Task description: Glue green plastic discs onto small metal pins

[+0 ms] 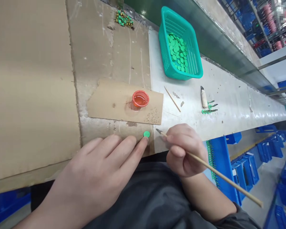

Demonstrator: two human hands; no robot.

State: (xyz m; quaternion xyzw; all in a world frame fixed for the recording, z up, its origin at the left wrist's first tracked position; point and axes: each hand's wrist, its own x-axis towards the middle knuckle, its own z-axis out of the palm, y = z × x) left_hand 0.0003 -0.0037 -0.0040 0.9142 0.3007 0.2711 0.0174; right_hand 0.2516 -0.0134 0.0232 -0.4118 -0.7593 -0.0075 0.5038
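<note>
A small round green disc (146, 134), with tiny dark marks like button holes, lies flat near the table's front edge. The index fingertip of my left hand (107, 165) touches its near rim; that hand rests palm down, fingers stretched out, gripping nothing. Between thumb and fingers, my right hand (187, 149) pinches a thin wooden-handled brush (225, 178). Its dark tip points left, just right of the disc and apart from it. Beyond the disc, a small red cup (140, 99) of liquid stands on a cardboard piece (105, 100).
A teal basket (166, 60) of green discs stands at the back. A wooden stick (173, 99), a small pale tube (203, 98) and green pieces with dark twisted ends (209, 111) lie rightward. Small green-and-yellow parts (123, 19) are heaped far back. Blue bins (243, 178) line the right.
</note>
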